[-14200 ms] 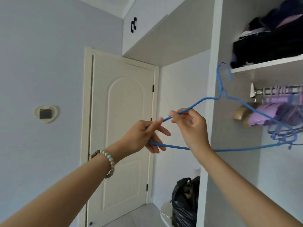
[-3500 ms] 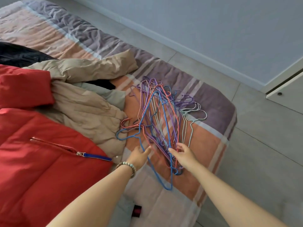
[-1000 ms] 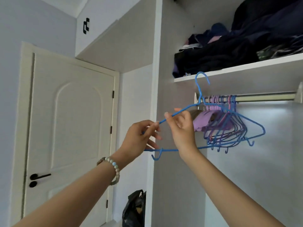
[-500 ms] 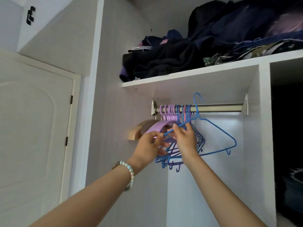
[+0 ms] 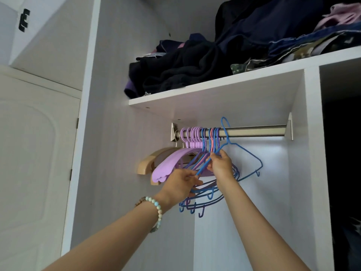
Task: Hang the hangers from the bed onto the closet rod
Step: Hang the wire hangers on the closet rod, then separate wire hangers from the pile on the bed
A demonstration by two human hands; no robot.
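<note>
Left hand and right hand pinch the blue hanger, its hook at the rod. Hung hangers crowd left, behind the hands. The shelf above holds clothes.

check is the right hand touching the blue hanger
Touching. The head view shows the right hand pinching the blue hanger by its sloping wire, just below the rod.
</note>
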